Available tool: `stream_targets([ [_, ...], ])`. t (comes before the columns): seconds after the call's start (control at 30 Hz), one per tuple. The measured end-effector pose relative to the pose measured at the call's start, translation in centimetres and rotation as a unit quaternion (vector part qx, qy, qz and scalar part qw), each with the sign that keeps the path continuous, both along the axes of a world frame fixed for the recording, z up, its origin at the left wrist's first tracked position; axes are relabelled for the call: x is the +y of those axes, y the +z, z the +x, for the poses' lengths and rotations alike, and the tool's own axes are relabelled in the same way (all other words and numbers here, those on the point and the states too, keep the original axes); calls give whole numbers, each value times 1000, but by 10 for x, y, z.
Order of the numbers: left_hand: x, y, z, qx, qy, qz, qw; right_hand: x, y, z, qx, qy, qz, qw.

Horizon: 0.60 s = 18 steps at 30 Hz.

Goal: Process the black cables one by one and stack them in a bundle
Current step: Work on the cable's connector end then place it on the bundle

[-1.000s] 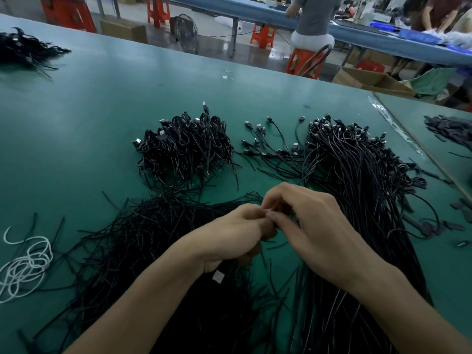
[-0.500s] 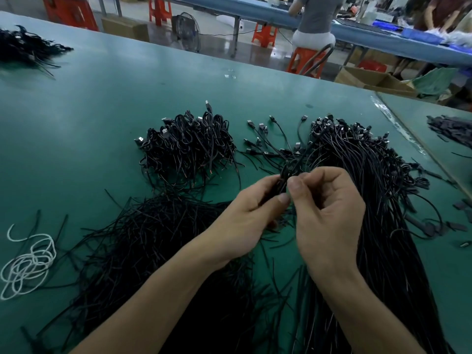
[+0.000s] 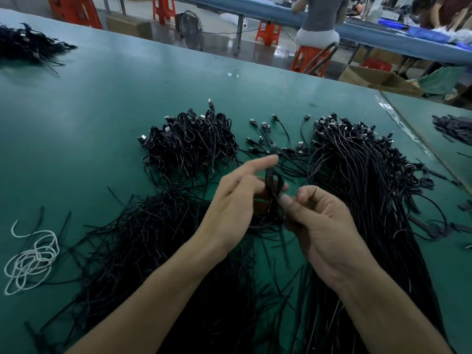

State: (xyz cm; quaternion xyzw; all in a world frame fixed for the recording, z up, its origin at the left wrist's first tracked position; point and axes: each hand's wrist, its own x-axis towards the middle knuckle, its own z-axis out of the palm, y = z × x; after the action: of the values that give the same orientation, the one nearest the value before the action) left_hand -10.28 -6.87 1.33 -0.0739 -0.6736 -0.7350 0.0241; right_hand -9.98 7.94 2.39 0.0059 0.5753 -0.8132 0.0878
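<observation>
Green surface (image 3: 107, 103). Its far edge runs slantwise from far left down to the right. A taped seam (image 3: 406, 131) marks the right edge. A broad stretch of bare green lies in the far-left half, between a dark heap of cables (image 3: 28, 47) at the far-left corner and the work in the middle. Bare green also shows along the left edge, as far as a tangle of white cord (image 3: 30, 261) near the near-left corner.

The folded cable (image 3: 274, 183) is held above mid-surface, just nearer me than the stacked bundle (image 3: 189, 141). Its long axis is roughly upright: loop end up and toward the far edge, tails hanging toward the near edge. It sits between both my hands.

- Left hand (image 3: 235, 208): forefinger straight, pointing to the far right past the loop. The other fingers curl behind the loop and grip it.
- Right hand (image 3: 324, 233): fingers curled, thumb and forefinger pinching the cable just below the loop.

The long cables (image 3: 370, 190) lie to the right of my hands, lengthwise from the far edge to the near edge, plugs at the far end. A few loose cables (image 3: 275, 139) are scattered between that pile and the bundle. Short black strands (image 3: 153, 251) are spread under my left forearm.
</observation>
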Motion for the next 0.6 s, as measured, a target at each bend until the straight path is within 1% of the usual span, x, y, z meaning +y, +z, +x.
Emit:
stream_targets([
  [0.07, 2, 3, 3, -1, -15, 82, 997, -2, -6, 2, -1, -4, 1, 1000],
  [0.1, 3, 3, 4, 6, -14, 88, 996, -3, -7, 2, -4, -7, 4, 1000],
  [0.13, 4, 3, 5, 18, -14, 75, 997, -2, -8, 1, -6, -14, 6, 1000],
  [0.23, 7, 1, 5, 62, -18, 24, 998, 4, -6, -3, 4, -46, 12, 999],
  [0.27, 7, -1, 4, 70, -16, -10, 997, 6, -5, -5, 24, -65, 43, 997],
  [0.33, 8, -6, 5, 91, 18, -113, 989, 7, -3, -8, 85, -113, 139, 980],
  [0.37, 10, -9, 5, 96, 43, -153, 983, 5, -2, -8, 115, -129, 170, 970],
  [0.4, 10, -12, 6, 93, 56, -169, 980, 3, -1, -8, 137, -138, 183, 964],
  [0.43, 10, -13, 6, 81, 59, -173, 980, 0, -2, -7, 148, -142, 184, 961],
  [0.5, 10, -13, 5, 45, 56, -160, 984, -5, -2, -3, 144, -135, 154, 968],
  [0.6, 9, -11, 3, -4, 41, -78, 996, -7, -1, 0, 110, -110, 63, 986],
])
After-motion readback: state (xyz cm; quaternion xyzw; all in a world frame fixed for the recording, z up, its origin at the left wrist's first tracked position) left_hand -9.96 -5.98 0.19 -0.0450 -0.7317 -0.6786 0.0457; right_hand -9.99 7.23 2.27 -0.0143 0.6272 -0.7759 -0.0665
